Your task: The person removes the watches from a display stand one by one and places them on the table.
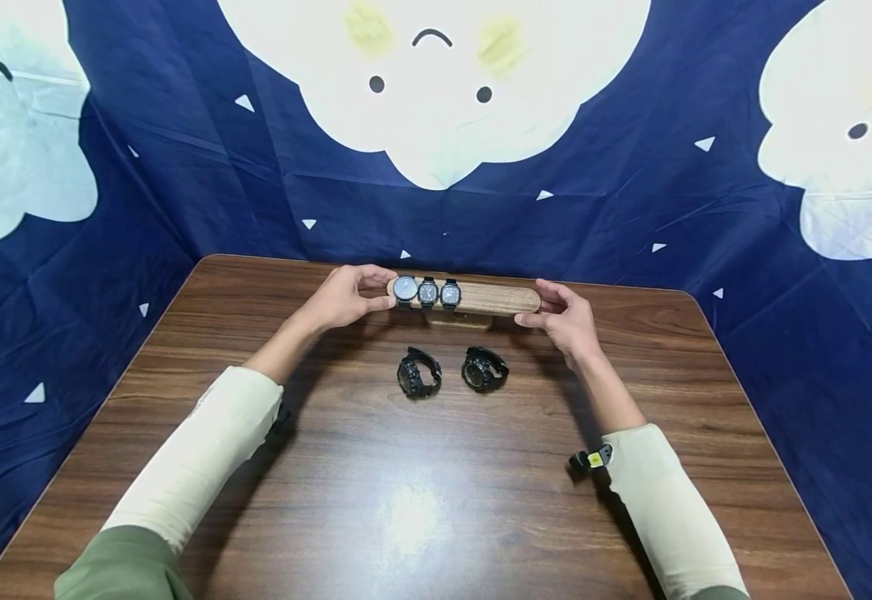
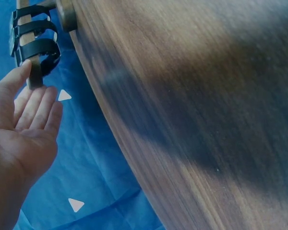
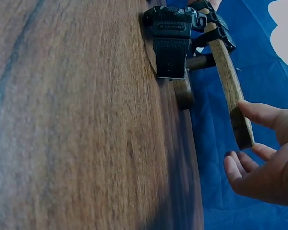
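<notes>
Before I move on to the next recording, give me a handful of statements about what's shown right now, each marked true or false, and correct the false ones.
1. Three watches sit on the wooden bar. True.
2. The left hand is at the bare end of the bar. False: it is at the end with the watches; the right hand is at the bare end.
3. Two loose watches lie on the table. True.
4. The bar lies flat on the table. False: it is raised above a wooden base.
5. Both hands are at the bar's ends. True.
</notes>
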### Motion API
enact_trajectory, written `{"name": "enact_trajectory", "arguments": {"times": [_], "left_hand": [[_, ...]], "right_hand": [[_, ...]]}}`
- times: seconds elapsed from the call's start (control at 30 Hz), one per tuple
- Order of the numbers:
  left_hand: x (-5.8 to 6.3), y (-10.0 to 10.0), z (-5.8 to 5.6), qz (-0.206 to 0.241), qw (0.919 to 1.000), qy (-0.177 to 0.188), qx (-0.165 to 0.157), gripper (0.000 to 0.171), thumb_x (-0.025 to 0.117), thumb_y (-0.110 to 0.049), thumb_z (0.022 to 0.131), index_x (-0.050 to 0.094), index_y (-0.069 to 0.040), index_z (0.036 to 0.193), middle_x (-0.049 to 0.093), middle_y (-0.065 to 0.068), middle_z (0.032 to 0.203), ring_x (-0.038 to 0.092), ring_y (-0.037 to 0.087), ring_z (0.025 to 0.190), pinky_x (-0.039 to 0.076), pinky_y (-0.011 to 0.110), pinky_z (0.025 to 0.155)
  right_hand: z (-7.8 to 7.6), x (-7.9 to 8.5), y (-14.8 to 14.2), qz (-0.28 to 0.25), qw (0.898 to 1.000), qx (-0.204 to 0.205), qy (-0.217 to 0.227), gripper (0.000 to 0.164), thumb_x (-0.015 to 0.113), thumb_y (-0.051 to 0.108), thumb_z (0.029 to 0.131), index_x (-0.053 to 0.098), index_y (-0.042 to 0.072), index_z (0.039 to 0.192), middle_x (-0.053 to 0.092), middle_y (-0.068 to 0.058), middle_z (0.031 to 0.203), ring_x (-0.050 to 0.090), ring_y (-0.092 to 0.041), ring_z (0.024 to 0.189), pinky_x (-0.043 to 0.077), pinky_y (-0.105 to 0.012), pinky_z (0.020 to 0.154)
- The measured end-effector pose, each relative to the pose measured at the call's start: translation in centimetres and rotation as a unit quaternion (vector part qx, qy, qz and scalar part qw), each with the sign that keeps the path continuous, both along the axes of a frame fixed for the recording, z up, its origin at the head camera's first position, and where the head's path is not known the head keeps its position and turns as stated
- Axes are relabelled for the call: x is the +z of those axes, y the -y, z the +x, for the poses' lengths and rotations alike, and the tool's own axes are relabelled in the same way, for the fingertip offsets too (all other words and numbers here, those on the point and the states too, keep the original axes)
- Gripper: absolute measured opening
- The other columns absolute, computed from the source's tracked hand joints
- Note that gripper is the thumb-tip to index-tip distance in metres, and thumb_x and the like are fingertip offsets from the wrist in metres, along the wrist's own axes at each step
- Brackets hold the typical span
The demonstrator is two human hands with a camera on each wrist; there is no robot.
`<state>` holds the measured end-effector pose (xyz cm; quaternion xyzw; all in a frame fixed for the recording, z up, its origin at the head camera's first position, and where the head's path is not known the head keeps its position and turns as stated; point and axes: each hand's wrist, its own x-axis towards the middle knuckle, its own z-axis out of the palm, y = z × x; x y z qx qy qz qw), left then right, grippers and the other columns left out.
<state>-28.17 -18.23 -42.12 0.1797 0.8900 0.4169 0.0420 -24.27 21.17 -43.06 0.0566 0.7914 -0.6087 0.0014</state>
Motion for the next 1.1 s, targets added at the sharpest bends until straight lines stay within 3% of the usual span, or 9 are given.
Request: {"name": "enact_trajectory", "arguments": {"times": [0.17, 0.37, 0.57, 0.7, 0.9, 1.1], "left_hand": [[0.14, -0.04, 0.09, -0.003, 1.0, 0.0, 0.001, 0.049, 0.086, -0.021, 0.101, 0.073, -0.005, 0.146, 0.077, 0.022, 0.142, 0.072, 0.04, 0.137, 0.051, 0.056, 0.125], [-0.08, -0.01, -0.11, 0.001, 1.0, 0.003, 0.001, 0.049, 0.086, -0.019, 0.101, 0.072, -0.005, 0.146, 0.077, 0.022, 0.142, 0.073, 0.04, 0.137, 0.051, 0.056, 0.125], [-0.21, 0.09, -0.04, 0.004, 1.0, 0.005, 0.002, 0.05, 0.086, -0.019, 0.1, 0.072, -0.006, 0.146, 0.077, 0.021, 0.143, 0.073, 0.038, 0.137, 0.051, 0.055, 0.125], [-0.3, 0.1, 0.08, 0.005, 1.0, 0.007, 0.004, 0.05, 0.086, -0.019, 0.101, 0.071, -0.006, 0.147, 0.077, 0.021, 0.144, 0.072, 0.038, 0.138, 0.05, 0.056, 0.126], [-0.29, -0.11, 0.25, 0.018, 0.9998, 0.006, 0.009, 0.052, 0.087, -0.015, 0.098, 0.071, -0.005, 0.147, 0.076, 0.022, 0.144, 0.072, 0.039, 0.138, 0.05, 0.056, 0.126], [-0.43, -0.55, 0.52, 0.031, 0.9993, 0.005, 0.022, 0.067, 0.094, -0.011, 0.089, 0.067, -0.005, 0.15, 0.073, 0.021, 0.15, 0.07, 0.04, 0.142, 0.047, 0.058, 0.129]], "right_hand": [[-0.17, -0.1, -0.12, -0.006, 1.0, 0.01, 0.007, 0.084, 0.094, 0.0, 0.087, 0.059, 0.007, 0.163, 0.061, -0.019, 0.166, 0.061, -0.032, 0.146, 0.054, -0.009, 0.096], [-0.32, -0.31, -0.25, -0.017, 1.0, 0.023, 0.015, 0.08, 0.092, -0.002, 0.089, 0.06, 0.006, 0.162, 0.063, -0.021, 0.164, 0.065, -0.027, 0.142, 0.056, -0.007, 0.093], [-0.51, -0.69, -0.4, -0.031, 0.999, 0.034, 0.005, 0.08, 0.089, -0.009, 0.088, 0.06, 0.003, 0.161, 0.063, -0.026, 0.161, 0.073, -0.008, 0.122, 0.059, -0.009, 0.093], [-0.59, -0.87, -0.45, -0.029, 0.999, 0.032, -0.004, 0.078, 0.089, -0.011, 0.087, 0.061, 0.001, 0.159, 0.064, -0.028, 0.158, 0.07, 0.001, 0.11, 0.059, -0.009, 0.094], [-0.59, -0.89, -0.51, -0.021, 0.999, 0.03, -0.008, 0.077, 0.089, -0.011, 0.087, 0.062, 0.001, 0.158, 0.065, -0.026, 0.159, 0.07, -0.002, 0.114, 0.058, -0.011, 0.1], [-0.57, -0.92, -0.55, -0.014, 1.0, 0.026, -0.006, 0.077, 0.089, -0.01, 0.088, 0.062, 0.002, 0.159, 0.065, -0.024, 0.16, 0.071, -0.013, 0.127, 0.058, -0.015, 0.107]]}}
